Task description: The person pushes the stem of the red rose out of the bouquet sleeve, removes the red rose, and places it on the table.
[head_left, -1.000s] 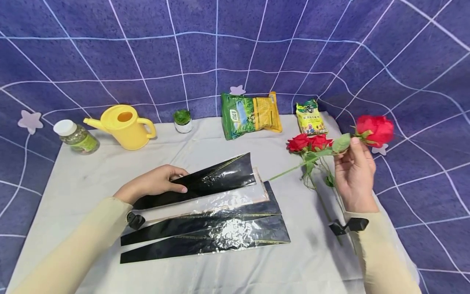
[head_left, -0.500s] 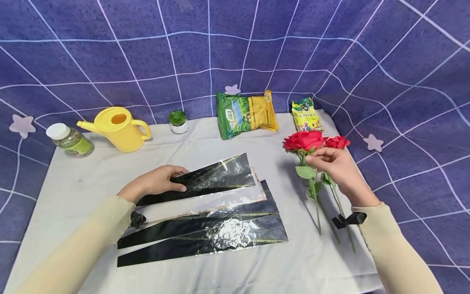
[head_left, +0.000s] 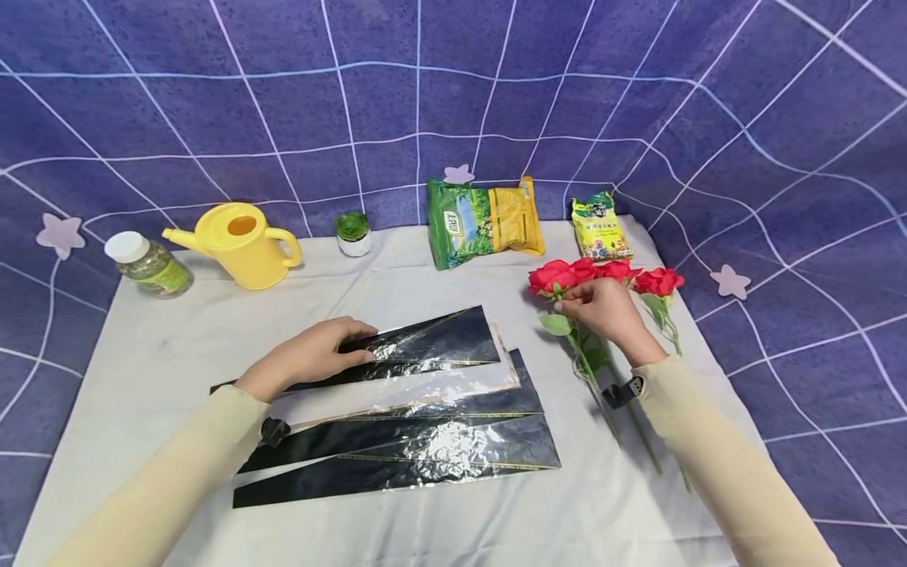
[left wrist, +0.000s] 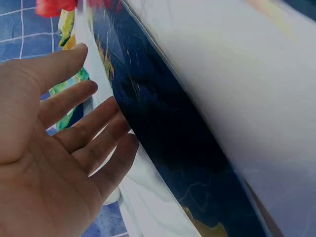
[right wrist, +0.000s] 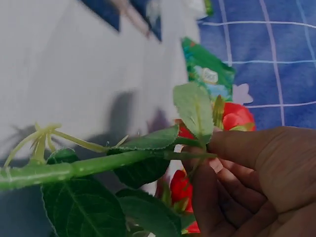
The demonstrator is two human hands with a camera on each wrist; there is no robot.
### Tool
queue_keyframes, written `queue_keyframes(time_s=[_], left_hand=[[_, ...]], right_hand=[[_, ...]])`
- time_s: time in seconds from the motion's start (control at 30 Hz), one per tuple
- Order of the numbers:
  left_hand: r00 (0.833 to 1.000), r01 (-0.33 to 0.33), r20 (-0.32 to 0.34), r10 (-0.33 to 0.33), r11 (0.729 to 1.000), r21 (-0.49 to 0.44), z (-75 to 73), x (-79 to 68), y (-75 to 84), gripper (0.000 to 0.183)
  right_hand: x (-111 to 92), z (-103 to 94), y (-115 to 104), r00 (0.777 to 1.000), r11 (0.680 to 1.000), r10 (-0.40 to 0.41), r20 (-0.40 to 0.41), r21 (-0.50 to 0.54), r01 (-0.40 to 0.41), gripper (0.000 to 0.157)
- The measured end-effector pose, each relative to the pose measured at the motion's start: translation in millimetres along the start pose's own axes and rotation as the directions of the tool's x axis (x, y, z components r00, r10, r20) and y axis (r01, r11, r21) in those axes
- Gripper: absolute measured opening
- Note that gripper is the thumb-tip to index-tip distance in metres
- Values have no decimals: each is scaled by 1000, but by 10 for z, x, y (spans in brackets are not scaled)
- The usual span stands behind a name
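Note:
My right hand (head_left: 598,307) pinches a red artificial rose (head_left: 551,277) just under its bloom, between thumb and fingers. In the right wrist view, its green stem (right wrist: 113,162) and leaves stretch away from the fingertips. Other red roses (head_left: 659,281) lie close beside it, partly hidden by the hand. At the middle left, my left hand (head_left: 319,350) rests at the edge of a glossy black flower sleeve (head_left: 432,339), its fingers loosely extended in the left wrist view. A pale panel with a thin border (head_left: 404,394) and further black sleeves (head_left: 383,472) lie below it.
Along the back stand a jar with a white lid (head_left: 152,268), a yellow watering can (head_left: 248,252) and a small potted plant (head_left: 353,234). A green-and-yellow bag (head_left: 485,220) and a small yellow packet (head_left: 601,228) lie to their right. White cloth (head_left: 170,346) covers the table.
My right hand has come down and left with the rose, from high at the right to beside the other roses. The top black sleeve lies a little lower, and my left hand has shifted slightly right.

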State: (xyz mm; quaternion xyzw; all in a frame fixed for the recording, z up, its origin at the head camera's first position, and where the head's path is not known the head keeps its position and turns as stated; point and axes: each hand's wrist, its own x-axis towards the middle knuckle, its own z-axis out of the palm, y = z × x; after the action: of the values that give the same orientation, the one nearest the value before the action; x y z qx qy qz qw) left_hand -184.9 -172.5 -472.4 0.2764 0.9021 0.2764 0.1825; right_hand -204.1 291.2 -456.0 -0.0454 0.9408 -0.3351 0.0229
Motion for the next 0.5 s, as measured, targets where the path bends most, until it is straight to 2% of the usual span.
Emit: queue_keyframes(time_s=[0.17, 0.27, 0.33, 0.43, 0.5], left_hand=[[1000, -14, 13, 13, 1000, 25, 29, -27, 47, 44], [999, -51, 11, 50, 989, 136, 85, -41, 28, 50], [996, -79, -9, 85, 960, 268, 157, -78, 50, 52], [988, -122, -26, 151, 879, 461, 312, -178, 172, 54], [985, -135, -19, 171, 839, 526, 410, -261, 308, 56]], right_hand=[[52, 2, 85, 1000, 997, 3, -22, -80, -5, 19], [37, -6, 103, 1000, 997, -1, -27, -82, -1, 21], [9, -12, 73, 999, 998, -8, -41, -63, 5, 23], [-24, -14, 0, 998, 1000, -22, -55, -9, 22, 25], [-41, -6, -42, 997, 999, -29, -67, 42, 32, 26]])
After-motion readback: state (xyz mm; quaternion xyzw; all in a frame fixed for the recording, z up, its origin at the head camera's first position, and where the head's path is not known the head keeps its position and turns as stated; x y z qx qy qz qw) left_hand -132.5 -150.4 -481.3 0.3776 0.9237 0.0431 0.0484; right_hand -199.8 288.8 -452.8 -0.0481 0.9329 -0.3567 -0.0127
